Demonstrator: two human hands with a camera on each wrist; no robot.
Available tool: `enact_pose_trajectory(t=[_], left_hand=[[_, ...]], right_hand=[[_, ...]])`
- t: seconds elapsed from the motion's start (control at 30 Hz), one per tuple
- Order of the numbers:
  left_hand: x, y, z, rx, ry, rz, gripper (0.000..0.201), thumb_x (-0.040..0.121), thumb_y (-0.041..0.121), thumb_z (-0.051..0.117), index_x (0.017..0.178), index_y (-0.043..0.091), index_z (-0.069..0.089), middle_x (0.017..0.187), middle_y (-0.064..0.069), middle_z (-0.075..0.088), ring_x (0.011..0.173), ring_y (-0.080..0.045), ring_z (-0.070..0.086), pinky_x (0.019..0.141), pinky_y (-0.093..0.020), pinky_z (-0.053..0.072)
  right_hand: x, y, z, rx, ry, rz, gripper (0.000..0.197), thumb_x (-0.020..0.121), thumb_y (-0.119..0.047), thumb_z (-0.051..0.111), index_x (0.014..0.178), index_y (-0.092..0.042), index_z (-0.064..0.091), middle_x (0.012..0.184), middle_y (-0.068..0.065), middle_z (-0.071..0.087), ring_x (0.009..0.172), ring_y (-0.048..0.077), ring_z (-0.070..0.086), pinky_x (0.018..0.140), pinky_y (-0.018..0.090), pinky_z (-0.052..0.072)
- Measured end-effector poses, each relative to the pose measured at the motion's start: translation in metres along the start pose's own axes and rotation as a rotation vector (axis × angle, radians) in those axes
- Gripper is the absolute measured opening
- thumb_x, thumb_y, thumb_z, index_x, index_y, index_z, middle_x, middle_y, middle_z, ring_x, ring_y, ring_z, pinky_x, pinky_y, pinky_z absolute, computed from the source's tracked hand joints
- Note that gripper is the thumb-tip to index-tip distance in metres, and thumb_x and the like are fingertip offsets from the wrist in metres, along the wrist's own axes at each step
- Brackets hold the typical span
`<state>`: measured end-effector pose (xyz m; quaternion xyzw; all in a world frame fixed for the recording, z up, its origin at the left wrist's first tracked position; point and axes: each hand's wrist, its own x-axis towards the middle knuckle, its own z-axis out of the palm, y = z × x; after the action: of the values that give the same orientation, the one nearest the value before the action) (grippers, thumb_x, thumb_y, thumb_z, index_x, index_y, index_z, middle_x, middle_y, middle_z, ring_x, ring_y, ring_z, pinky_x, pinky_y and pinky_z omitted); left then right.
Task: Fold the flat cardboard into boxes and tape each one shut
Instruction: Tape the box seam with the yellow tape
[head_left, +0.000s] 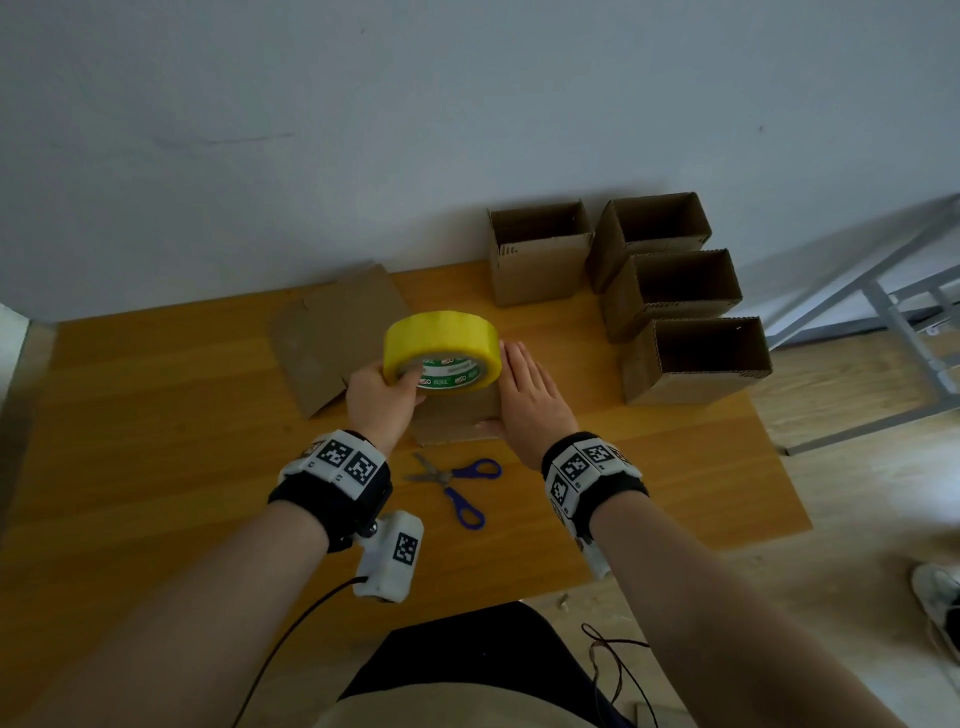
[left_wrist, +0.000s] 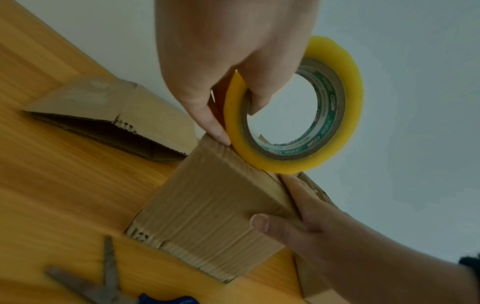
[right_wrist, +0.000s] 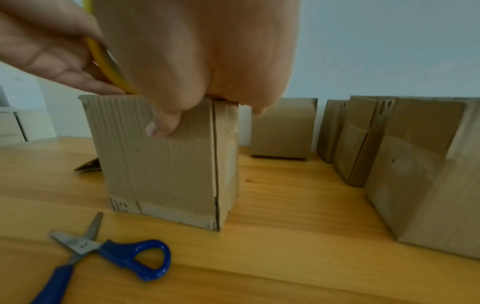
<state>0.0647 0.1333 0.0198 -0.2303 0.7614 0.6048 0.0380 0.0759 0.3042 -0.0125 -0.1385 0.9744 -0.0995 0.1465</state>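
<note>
A cardboard box (head_left: 457, 422) (right_wrist: 166, 164) stands upright at the middle of the wooden table (head_left: 156, 415). My left hand (head_left: 383, 400) (left_wrist: 221, 51) grips a yellow tape roll (head_left: 441, 338) (left_wrist: 349, 107), fingers through its core, and rests the roll's edge on the box top (left_wrist: 207, 205). My right hand (head_left: 530, 395) (right_wrist: 194, 51) lies flat on the right side of the box top, its thumb (left_wrist: 259, 222) pressed against the near face. The top of the box is hidden under the roll and both hands.
Several open-topped cardboard boxes (head_left: 691, 358) stand at the back right by the wall. Flat cardboard (head_left: 327, 332) lies behind the left hand. Blue-handled scissors (head_left: 457, 483) (right_wrist: 116, 253) lie open just in front of the box. A grey metal frame (head_left: 883, 291) stands beyond the table's right edge.
</note>
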Motion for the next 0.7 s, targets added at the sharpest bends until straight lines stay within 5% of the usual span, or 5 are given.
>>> enact_pose_trajectory(t=[0.1,0.27,0.5,0.7], left_hand=[[0.002,0.000,-0.002,0.100,0.030,0.048,0.016,0.092,0.019,0.058,0.088,0.005,0.064,0.090,-0.012,0.067,0.078,-0.023,0.065,0.077,-0.043,0.057],[0.004,0.005,-0.013,0.274,0.107,0.162,0.015,0.093,0.010,0.051,0.091,-0.004,0.058,0.084,-0.013,0.057,0.076,-0.023,0.051,0.065,-0.031,0.040],[0.023,-0.004,-0.050,0.266,0.174,0.108,0.017,0.091,0.009,0.055,0.108,0.005,0.056,0.104,-0.017,0.063,0.091,-0.034,0.063,0.077,-0.052,0.055],[0.022,-0.010,-0.074,0.346,0.153,0.146,0.039,0.091,0.004,0.053,0.129,0.011,0.045,0.109,-0.014,0.062,0.094,-0.030,0.061,0.076,-0.041,0.053]], right_hand=[[-0.002,0.000,-0.003,-0.021,0.000,-0.016,0.095,0.091,-0.050,0.048,0.149,-0.007,-0.015,0.160,0.009,-0.007,0.147,0.022,-0.007,0.119,0.036,0.000],[-0.004,0.000,-0.002,-0.010,0.012,-0.015,0.096,0.090,-0.048,0.051,0.149,-0.009,-0.014,0.160,0.009,-0.005,0.147,0.022,-0.006,0.121,0.036,0.002],[-0.003,0.001,-0.002,0.004,0.016,-0.008,0.096,0.090,-0.048,0.051,0.150,-0.010,-0.014,0.160,0.010,-0.003,0.147,0.023,-0.004,0.120,0.035,0.003],[-0.001,-0.002,0.000,0.014,0.011,-0.003,0.097,0.090,-0.048,0.052,0.150,-0.011,-0.015,0.160,0.010,-0.004,0.147,0.023,-0.004,0.121,0.035,0.004]])
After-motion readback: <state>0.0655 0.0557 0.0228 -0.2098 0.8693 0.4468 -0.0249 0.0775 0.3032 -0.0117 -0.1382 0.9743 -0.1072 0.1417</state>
